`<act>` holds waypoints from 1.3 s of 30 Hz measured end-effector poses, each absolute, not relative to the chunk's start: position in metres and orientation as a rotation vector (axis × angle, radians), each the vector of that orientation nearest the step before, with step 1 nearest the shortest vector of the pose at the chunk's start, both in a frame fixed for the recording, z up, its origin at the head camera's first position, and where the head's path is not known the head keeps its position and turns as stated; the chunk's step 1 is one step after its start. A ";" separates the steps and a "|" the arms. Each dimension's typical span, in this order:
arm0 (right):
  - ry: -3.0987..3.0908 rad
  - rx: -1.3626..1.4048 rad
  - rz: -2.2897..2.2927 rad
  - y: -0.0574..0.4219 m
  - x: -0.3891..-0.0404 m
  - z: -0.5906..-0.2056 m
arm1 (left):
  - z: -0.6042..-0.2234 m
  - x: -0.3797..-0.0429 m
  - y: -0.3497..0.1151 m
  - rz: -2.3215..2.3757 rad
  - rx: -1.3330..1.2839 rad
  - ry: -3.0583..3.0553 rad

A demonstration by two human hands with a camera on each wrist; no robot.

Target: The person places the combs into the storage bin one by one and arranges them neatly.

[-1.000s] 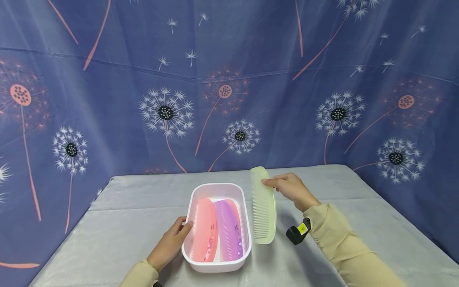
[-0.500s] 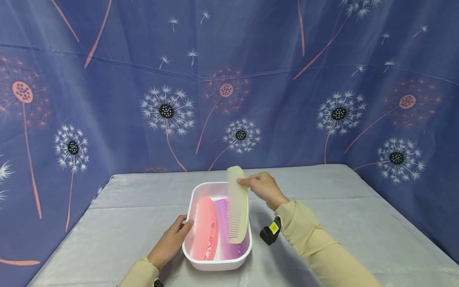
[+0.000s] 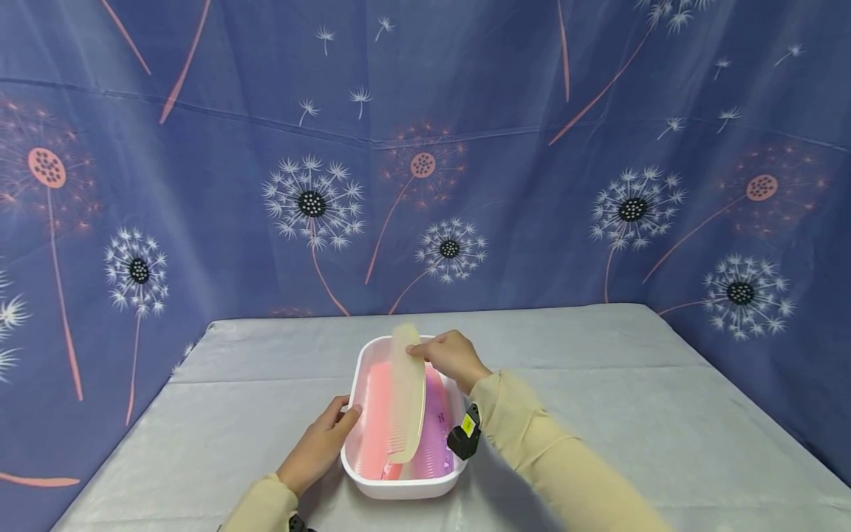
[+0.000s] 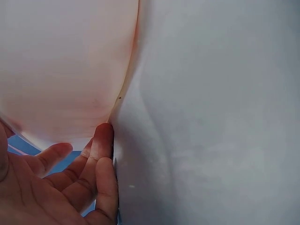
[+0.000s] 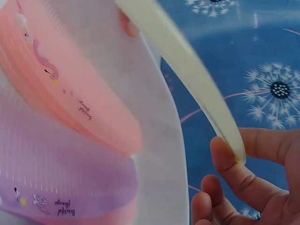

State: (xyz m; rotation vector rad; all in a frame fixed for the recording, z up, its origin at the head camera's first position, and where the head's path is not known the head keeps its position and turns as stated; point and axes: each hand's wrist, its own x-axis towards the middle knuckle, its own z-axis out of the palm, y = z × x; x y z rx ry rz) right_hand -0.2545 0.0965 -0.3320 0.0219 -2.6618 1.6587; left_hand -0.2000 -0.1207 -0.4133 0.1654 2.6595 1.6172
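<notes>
My right hand (image 3: 457, 360) pinches a pale green comb (image 3: 408, 406) near its far end and holds it over a white plastic box (image 3: 404, 488). Inside the box lie a pink comb (image 3: 374, 414) on the left and a purple comb (image 3: 436, 436) on the right. The right wrist view shows a second pink comb (image 5: 123, 213) under the purple one. My left hand (image 3: 320, 445) grips the box's left wall, thumb at the rim. In the left wrist view, its fingertips (image 4: 104, 140) touch the outer wall. The green comb hides part of the combs below.
The box stands on a table with a grey cloth (image 3: 565, 414). Behind and beside it hangs a blue curtain (image 3: 505, 185) with a dandelion print. A small black camera (image 3: 464, 436) on my right wrist is close to the box's right rim.
My right hand has carried the green comb leftward, from beside the box to above the pink and purple combs in it. The left hand has stayed at the box wall.
</notes>
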 end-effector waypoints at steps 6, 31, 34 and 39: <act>-2.716 -0.010 1.624 0.084 -0.258 -0.337 | -0.415 -0.202 -0.121 1.620 0.169 2.664; -3.029 0.151 0.942 0.063 -0.263 -0.356 | -0.414 -0.200 -0.121 1.613 0.204 2.664; -3.040 0.196 0.922 0.063 -0.260 -0.356 | -0.414 -0.200 -0.121 1.612 0.197 2.665; -3.039 0.230 0.844 0.062 -0.255 -0.352 | -0.413 -0.199 -0.122 1.605 0.181 2.672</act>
